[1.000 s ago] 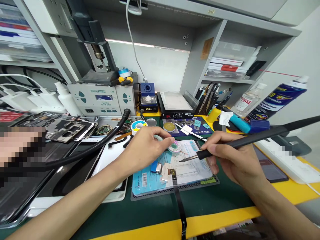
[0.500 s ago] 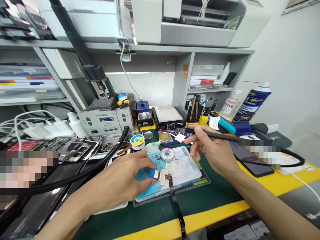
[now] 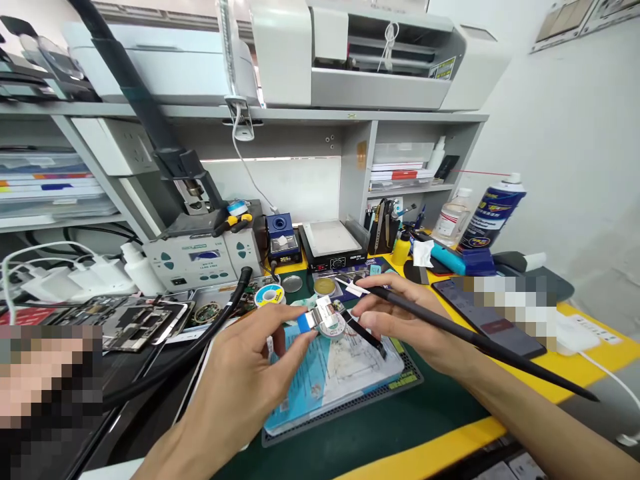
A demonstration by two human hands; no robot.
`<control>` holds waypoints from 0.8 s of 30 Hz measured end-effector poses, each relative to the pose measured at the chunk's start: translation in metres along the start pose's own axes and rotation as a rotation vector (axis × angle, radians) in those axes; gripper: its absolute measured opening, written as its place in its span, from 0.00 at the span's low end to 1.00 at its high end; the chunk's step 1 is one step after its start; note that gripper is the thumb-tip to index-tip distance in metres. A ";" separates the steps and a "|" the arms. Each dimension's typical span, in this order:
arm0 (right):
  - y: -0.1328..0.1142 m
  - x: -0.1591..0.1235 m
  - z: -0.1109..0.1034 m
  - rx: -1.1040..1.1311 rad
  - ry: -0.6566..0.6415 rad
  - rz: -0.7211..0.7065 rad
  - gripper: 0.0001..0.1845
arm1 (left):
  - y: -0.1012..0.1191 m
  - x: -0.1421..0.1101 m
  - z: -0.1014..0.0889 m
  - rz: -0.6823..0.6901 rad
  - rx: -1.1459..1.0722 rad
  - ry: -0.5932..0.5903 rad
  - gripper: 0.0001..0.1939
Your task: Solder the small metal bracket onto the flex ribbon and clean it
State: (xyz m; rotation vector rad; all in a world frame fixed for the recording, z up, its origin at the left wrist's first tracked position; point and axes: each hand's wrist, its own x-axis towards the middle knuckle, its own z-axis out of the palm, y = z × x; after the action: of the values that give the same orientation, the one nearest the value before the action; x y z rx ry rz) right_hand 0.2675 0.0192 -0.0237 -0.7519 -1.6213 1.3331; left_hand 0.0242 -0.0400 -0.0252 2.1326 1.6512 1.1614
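My left hand point(image 3: 255, 353) pinches the blue end of a flex cable point(image 3: 327, 312) between thumb and fingers. The cable has a silver stretch, a white label and a black strip running down to the right. It is held up over a small spool point(image 3: 331, 328), partly covering it. In my right hand point(image 3: 410, 317) is a black soldering iron point(image 3: 425, 308), its front end pointing left near a round tin of yellowish paste point(image 3: 325, 287). My right fingers are close to the black strip; whether they touch it I cannot tell. Below lies a blue-and-white booklet point(image 3: 340, 377).
A dark perforated mat point(image 3: 415, 377) lies under the booklet. Behind stand a soldering station point(image 3: 284, 240), a heating plate point(image 3: 333, 240) and a hot-air station point(image 3: 200, 260). A black hose point(image 3: 200, 353) crosses the left side. A phone point(image 3: 490, 317) and spray can point(image 3: 493, 217) are at right.
My left hand has lifted the flex cable off the booklet, up and towards the back. My right hand has moved slightly left and down, bringing the soldering iron nearer. The camera view has shifted.
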 end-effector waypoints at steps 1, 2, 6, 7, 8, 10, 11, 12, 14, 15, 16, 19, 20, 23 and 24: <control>0.001 0.000 0.000 -0.006 -0.009 0.015 0.20 | 0.002 0.000 0.002 -0.016 -0.013 0.016 0.15; 0.001 0.000 0.000 -0.019 -0.016 0.024 0.19 | 0.005 -0.001 0.004 -0.056 -0.045 0.019 0.15; 0.003 -0.002 0.000 -0.075 -0.046 0.046 0.18 | 0.016 0.000 0.011 -0.351 -0.314 -0.031 0.17; 0.003 -0.002 0.001 -0.076 -0.051 0.052 0.17 | 0.019 0.000 0.012 -0.412 -0.388 -0.042 0.17; 0.002 -0.003 0.001 -0.070 -0.055 0.058 0.16 | 0.022 0.000 0.012 -0.457 -0.454 -0.051 0.18; 0.001 -0.004 0.003 -0.054 -0.053 0.063 0.14 | 0.027 0.001 0.012 -0.524 -0.562 -0.077 0.20; 0.000 -0.004 0.004 -0.052 -0.050 0.064 0.14 | 0.029 0.001 0.011 -0.553 -0.606 -0.094 0.21; 0.000 -0.004 0.005 -0.054 -0.046 0.066 0.14 | 0.030 0.002 0.009 -0.575 -0.644 -0.115 0.21; 0.000 -0.003 0.006 -0.060 -0.045 0.071 0.14 | 0.031 0.003 0.006 -0.590 -0.703 -0.154 0.21; 0.000 -0.003 0.007 -0.060 -0.048 0.071 0.14 | 0.030 0.004 0.005 -0.588 -0.730 -0.171 0.21; 0.000 -0.003 0.007 -0.058 -0.051 0.070 0.14 | 0.029 0.004 0.004 -0.589 -0.755 -0.188 0.20; 0.001 -0.003 0.006 -0.062 -0.052 0.063 0.14 | 0.026 0.006 0.002 -0.629 -0.845 -0.237 0.21; 0.001 -0.003 0.006 -0.069 -0.050 0.059 0.14 | 0.025 0.007 0.002 -0.650 -0.882 -0.252 0.21; -0.001 -0.005 0.006 -0.086 -0.049 0.045 0.14 | 0.023 0.008 0.002 -0.702 -0.984 -0.266 0.19; -0.001 -0.006 0.006 -0.086 -0.046 0.042 0.14 | 0.022 0.008 0.002 -0.710 -1.002 -0.259 0.19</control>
State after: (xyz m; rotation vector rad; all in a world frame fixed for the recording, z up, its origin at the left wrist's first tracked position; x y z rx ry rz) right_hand 0.2645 0.0114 -0.0241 -0.8158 -1.7168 1.3263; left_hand 0.0423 -0.0403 -0.0100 0.9168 1.1401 1.0560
